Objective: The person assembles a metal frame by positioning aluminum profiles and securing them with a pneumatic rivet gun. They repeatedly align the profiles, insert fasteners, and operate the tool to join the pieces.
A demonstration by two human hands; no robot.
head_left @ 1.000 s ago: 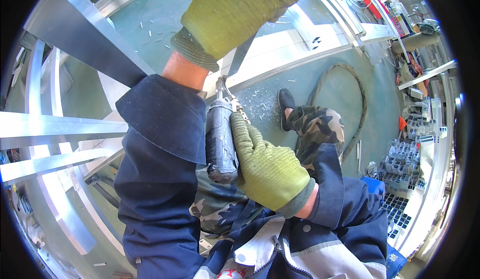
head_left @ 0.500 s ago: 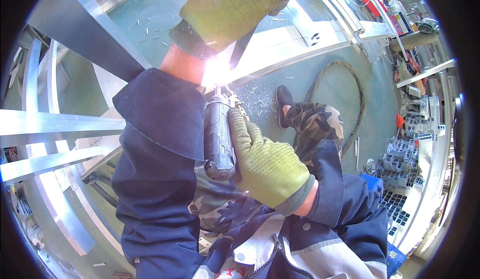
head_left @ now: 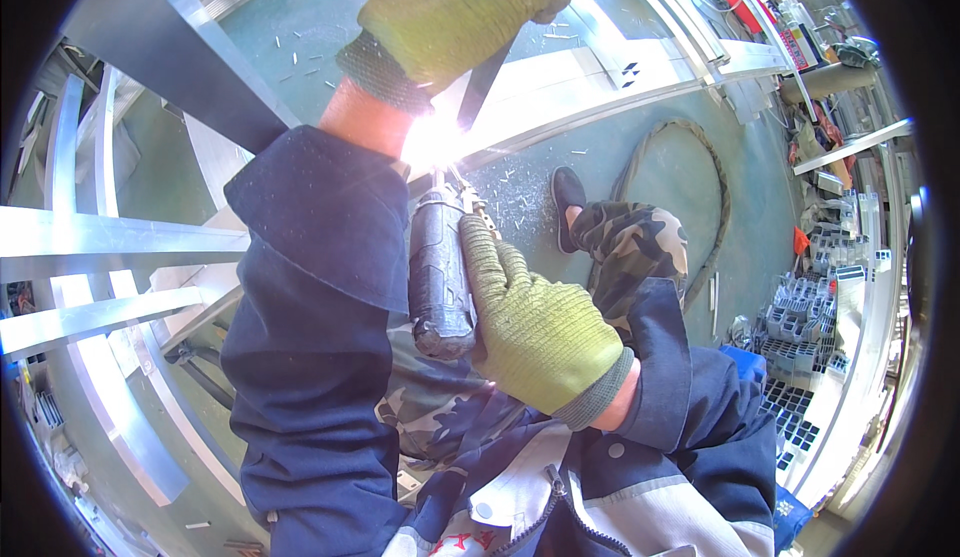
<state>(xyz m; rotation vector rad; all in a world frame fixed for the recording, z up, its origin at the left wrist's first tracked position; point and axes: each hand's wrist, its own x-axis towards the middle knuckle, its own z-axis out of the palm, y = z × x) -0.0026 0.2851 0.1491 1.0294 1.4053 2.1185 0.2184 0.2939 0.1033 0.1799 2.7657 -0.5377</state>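
My right hand, in a yellow-green knit glove, is closed on a welding torch with a thick dark wrapped body, its fingers pointing along the side. A white arc glare burns at the torch's tip and hides the spot beneath it. Beyond the glare lies a bright metal bar. Above it my left hand, gloved alike, reaches across the top of the view toward the upper right. Its fingers are mostly cut off or turned away, so their grip cannot be made out. A dark narrow strip shows beneath it.
Several silvery metal bars jut in from the left. A cable loop lies on the green floor near my shoe. Metal scraps litter the floor. Stacked cut profiles stand at the right.
My left hand and forearm have shifted slightly left and up. The torch and my right hand have barely moved, and the arc still glares.
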